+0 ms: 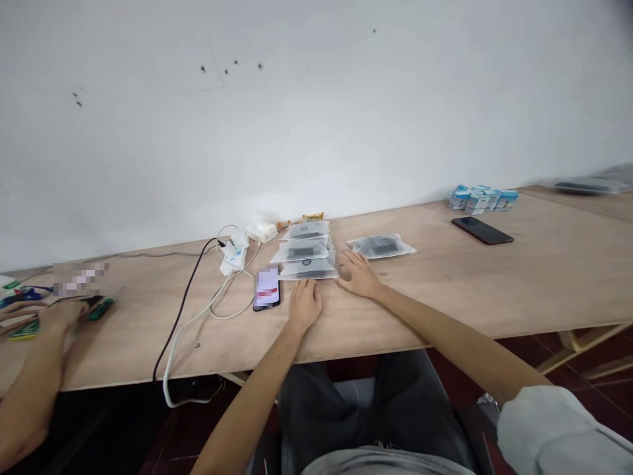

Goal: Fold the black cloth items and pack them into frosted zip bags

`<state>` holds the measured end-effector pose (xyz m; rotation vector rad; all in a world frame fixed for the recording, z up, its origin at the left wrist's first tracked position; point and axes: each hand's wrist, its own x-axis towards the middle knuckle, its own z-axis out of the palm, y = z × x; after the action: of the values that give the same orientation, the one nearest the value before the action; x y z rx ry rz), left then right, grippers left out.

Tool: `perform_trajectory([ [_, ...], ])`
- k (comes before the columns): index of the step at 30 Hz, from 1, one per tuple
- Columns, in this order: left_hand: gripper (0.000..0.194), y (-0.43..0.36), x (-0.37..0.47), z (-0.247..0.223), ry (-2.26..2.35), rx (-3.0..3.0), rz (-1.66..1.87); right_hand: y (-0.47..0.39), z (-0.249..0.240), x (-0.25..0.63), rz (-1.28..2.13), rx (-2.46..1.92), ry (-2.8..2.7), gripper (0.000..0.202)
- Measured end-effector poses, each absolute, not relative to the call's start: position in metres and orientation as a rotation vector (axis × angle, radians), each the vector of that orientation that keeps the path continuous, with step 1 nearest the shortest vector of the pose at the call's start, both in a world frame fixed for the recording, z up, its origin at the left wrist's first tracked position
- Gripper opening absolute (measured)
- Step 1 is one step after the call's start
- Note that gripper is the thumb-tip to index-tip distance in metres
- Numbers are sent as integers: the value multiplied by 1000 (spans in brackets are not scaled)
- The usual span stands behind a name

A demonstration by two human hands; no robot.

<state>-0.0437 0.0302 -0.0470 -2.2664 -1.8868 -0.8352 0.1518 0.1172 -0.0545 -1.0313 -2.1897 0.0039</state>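
Note:
Several frosted plastic pouches with dark items inside lie overlapping in a stack [305, 252] at the middle of the wooden table. At the near edge of the stack rests my left hand [305, 304], its fingers together and bent, with what is under them hidden. My right hand [359, 274] lies with its fingers spread at the stack's lower right corner, holding nothing. Just beyond it is a single frosted pouch [382, 246] with a dark item inside. A phone with a lit screen [267, 288] lies left of my left hand.
Left of the phone, a power strip [234, 256] has white and black cables hanging over the table edge. Another person's hands [62, 315] work at the far left near a green object [101, 309]. On the right are a dark phone [482, 230] and small blue-white boxes [482, 200].

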Motion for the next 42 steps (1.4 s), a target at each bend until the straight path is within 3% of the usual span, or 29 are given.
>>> perform_trajectory([
  [7,21,30,-46,-45,-1882,-2189,-781,121,-55,124,35,-1005,-2187,17],
  [16,24,22,-42,-41,-1615,-2254,-653,119,-69,134,108,-883,-2209,19],
  [22,15,15,-36,-39,-1293,-2376,-507,86,-70,162,210,-770,-2238,19],
  [26,20,11,-27,-37,-1153,-2426,-519,59,-60,188,282,-784,-2207,16],
  [42,18,2,3,6,-1240,-2451,-721,44,-16,222,299,-753,-1994,19],
])
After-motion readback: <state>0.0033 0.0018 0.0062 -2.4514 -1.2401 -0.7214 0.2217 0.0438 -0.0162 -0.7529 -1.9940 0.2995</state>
